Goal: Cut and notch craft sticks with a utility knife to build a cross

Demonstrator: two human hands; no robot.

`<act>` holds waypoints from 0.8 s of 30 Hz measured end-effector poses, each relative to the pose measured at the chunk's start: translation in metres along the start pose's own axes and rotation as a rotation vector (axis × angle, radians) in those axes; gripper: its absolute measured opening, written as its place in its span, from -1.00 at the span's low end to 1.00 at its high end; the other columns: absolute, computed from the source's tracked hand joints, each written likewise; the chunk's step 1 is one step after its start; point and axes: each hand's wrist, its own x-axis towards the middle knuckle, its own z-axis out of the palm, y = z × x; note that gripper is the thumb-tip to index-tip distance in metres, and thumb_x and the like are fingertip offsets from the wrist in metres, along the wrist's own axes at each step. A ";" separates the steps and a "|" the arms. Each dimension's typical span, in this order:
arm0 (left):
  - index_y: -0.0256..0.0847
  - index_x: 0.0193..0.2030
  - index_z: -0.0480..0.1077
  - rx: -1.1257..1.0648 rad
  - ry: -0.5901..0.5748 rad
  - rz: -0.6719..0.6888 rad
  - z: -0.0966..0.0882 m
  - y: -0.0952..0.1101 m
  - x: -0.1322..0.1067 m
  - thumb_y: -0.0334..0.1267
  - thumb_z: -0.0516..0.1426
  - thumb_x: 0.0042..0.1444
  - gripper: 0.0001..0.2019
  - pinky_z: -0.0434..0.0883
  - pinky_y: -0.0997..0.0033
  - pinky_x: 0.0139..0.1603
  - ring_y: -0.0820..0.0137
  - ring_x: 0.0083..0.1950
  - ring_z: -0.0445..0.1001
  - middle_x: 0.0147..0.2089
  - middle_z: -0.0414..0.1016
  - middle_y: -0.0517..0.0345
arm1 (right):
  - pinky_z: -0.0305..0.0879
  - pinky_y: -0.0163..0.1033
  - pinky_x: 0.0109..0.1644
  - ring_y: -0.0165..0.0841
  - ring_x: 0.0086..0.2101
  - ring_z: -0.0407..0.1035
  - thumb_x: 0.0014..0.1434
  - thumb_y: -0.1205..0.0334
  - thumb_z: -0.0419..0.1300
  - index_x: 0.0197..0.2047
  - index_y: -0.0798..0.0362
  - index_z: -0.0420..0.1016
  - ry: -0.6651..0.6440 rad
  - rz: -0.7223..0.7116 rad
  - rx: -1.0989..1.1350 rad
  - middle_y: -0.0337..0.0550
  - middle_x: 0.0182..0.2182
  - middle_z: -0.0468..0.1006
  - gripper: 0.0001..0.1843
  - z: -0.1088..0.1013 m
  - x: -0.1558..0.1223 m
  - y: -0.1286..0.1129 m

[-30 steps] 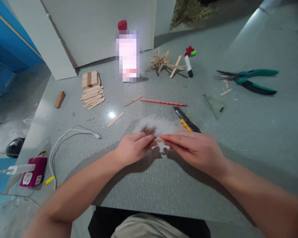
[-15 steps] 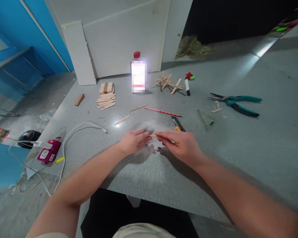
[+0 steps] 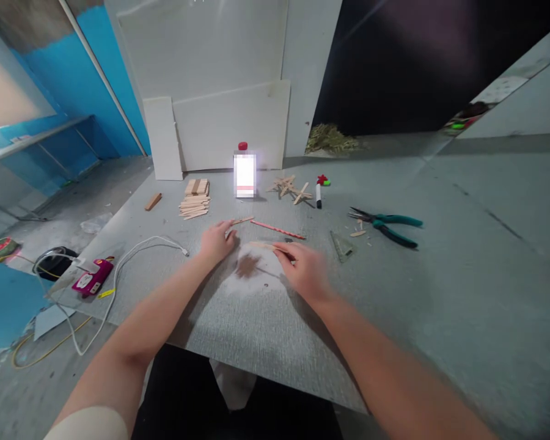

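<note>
My right hand (image 3: pixel 302 266) is closed on a pale wooden craft stick (image 3: pixel 262 245), which points left from the fingertips just above the table. My left hand (image 3: pixel 217 242) rests lower left of another craft stick (image 3: pixel 244 220). Its fingertips are at that stick's left end, and the thumb is spread apart from the fingers. Whatever lies beneath the left palm is hidden. A brown smudge (image 3: pixel 248 265) on a whitish patch of table shows between the hands. Beyond them lies a red patterned pencil (image 3: pixel 278 229).
Bundled and loose craft sticks (image 3: pixel 195 205) lie back left, with a red-capped bottle (image 3: pixel 244 174) beside them. Crossed sticks (image 3: pixel 285 185), a marker (image 3: pixel 319 196), a set square (image 3: pixel 343 246) and teal-handled pliers (image 3: pixel 394 227) are rightward. A white cable (image 3: pixel 142 247) crosses the left side.
My hands have separated. The left moved away to the stick lying on the table, while the right keeps hold of its craft stick. The view has tilted upward.
</note>
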 end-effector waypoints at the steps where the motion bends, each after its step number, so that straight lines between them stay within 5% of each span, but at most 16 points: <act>1: -0.19 0.20 0.40 0.029 0.008 -0.060 -0.001 0.000 0.012 -0.10 0.16 0.38 -0.66 0.53 0.07 0.13 0.24 0.12 0.50 0.22 0.44 -0.05 | 0.52 -0.01 0.01 -0.25 -0.06 0.50 0.39 0.07 0.22 0.12 0.04 0.48 0.024 0.027 0.010 -0.04 0.06 0.54 -0.68 0.000 0.001 0.003; 7: -0.22 0.18 0.40 0.102 -0.045 -0.222 0.009 0.012 0.060 -0.11 0.17 0.37 -0.66 0.54 0.08 0.10 0.24 0.10 0.52 0.18 0.46 -0.04 | 0.52 -0.01 0.01 -0.24 -0.06 0.50 0.38 0.07 0.23 0.13 0.04 0.47 0.063 0.155 0.115 -0.04 0.07 0.53 -0.66 -0.001 0.005 0.010; 12: -0.23 0.19 0.39 0.069 0.020 -0.204 0.004 0.015 0.048 -0.10 0.19 0.36 -0.64 0.55 0.08 0.09 0.24 0.09 0.52 0.17 0.46 -0.04 | 0.52 0.00 0.01 -0.23 -0.05 0.50 0.37 0.06 0.23 0.14 0.05 0.47 0.072 0.259 0.216 -0.04 0.08 0.53 -0.64 0.000 0.008 0.011; 19: -0.22 0.18 0.40 -0.075 0.261 0.134 -0.021 0.023 -0.015 -0.11 0.17 0.37 -0.67 0.54 0.09 0.10 0.25 0.10 0.51 0.18 0.45 -0.04 | 0.52 0.01 0.01 -0.21 -0.04 0.50 0.37 0.06 0.24 0.16 0.06 0.45 0.128 0.363 0.329 -0.03 0.09 0.52 -0.62 -0.001 0.007 0.016; 24: -0.20 0.15 0.42 -0.204 0.292 0.411 -0.017 0.040 -0.023 -0.11 0.16 0.38 -0.70 0.54 0.12 0.10 0.27 0.08 0.52 0.17 0.47 -0.03 | 0.52 0.00 0.00 -0.22 -0.05 0.51 0.37 0.06 0.24 0.16 0.07 0.45 0.103 0.379 0.369 -0.03 0.07 0.53 -0.62 -0.002 0.004 0.016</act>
